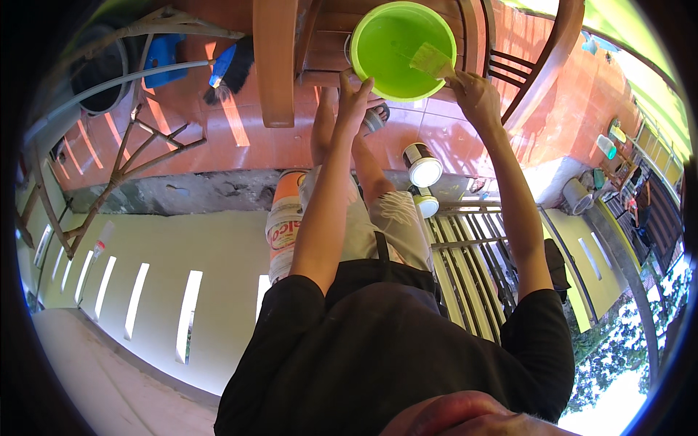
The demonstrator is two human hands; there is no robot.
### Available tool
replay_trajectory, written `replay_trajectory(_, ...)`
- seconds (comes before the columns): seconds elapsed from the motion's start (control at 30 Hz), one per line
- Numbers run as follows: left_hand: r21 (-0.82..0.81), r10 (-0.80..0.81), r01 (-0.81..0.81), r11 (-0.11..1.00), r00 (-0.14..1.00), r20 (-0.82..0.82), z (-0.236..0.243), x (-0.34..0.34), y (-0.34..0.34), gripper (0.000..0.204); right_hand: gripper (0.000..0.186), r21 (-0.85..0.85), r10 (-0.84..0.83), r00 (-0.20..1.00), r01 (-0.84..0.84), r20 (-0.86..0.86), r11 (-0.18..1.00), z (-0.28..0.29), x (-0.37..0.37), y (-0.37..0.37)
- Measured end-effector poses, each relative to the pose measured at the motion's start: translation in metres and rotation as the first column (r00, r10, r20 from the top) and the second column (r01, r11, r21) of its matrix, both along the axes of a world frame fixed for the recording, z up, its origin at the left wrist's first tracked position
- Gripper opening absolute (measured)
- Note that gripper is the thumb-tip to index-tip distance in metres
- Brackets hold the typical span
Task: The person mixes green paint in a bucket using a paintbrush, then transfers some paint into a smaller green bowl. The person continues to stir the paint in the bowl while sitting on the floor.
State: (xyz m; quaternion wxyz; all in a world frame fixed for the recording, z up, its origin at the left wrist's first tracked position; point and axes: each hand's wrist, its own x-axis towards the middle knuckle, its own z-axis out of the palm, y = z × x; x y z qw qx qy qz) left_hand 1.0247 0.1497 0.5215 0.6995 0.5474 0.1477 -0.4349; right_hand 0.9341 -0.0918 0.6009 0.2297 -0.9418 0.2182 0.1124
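Head view: left hand (354, 94) is gripping the green bowl (402, 49) rim (on a wooden chair (280, 65)); right hand (472, 91) is clenching a paintbrush (434, 61).

Green bowl (396, 47): round plastic, bright lime, sitting on a wooden chair seat w/ its open mouth facing up toward the cam. Interior is looking smooth & same green all over; can't tell if there's liquid in it.

Paintbrush (434, 60): flat, wide, pale bristles tinted greenish, lying tilted over bowl's right rim, bristle end reaching inward & touching the inner wall, handle end disappearing toward the right, outside the rim. Handle itself is mostly hidden, so colour unclear.
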Motion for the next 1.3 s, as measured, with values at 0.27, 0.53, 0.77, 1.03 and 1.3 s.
replay_trajectory(0.27, -0.05, 0.043, -0.046, 0.998, 0.997, -0.058, -0.013, 0.003, 0.003, 0.046, 0.025, -0.097, 0.026, 0.97, -0.051, -0.244, 0.994, 0.003, -0.004, -0.026)
replay_trajectory(0.53, -0.074, 0.064, -0.072, 0.995, 0.993, -0.1, -0.018, 0.008, 0.001, 0.039, 0.022, -0.073, -0.041, 0.944, 0.018, -0.329, 0.997, 0.025, -0.005, -0.025)
replay_trajectory(0.77, -0.042, 0.065, -0.068, 0.997, 0.995, -0.07, -0.03, 0.005, 0.003, 0.036, 0.03, -0.136, -0.02, 0.927, -0.034, -0.376, 0.99, 0.043, -0.006, -0.021)
replay_trajectory(1.03, -0.047, 0.062, -0.068, 0.997, 0.991, -0.116, -0.032, 0.005, 0.003, 0.041, 0.038, 0.256, -0.067, 0.915, 0.181, -0.398, 0.95, 0.024, 0.009, -0.018)
replay_trajectory(1.3, -0.055, 0.09, -0.094, 0.994, 0.993, -0.081, -0.033, 0.004, 0.002, 0.033, 0.049, 0.468, -0.169, 0.685, 0.636, -0.709, 0.614, -0.026, 0.0, -0.067)
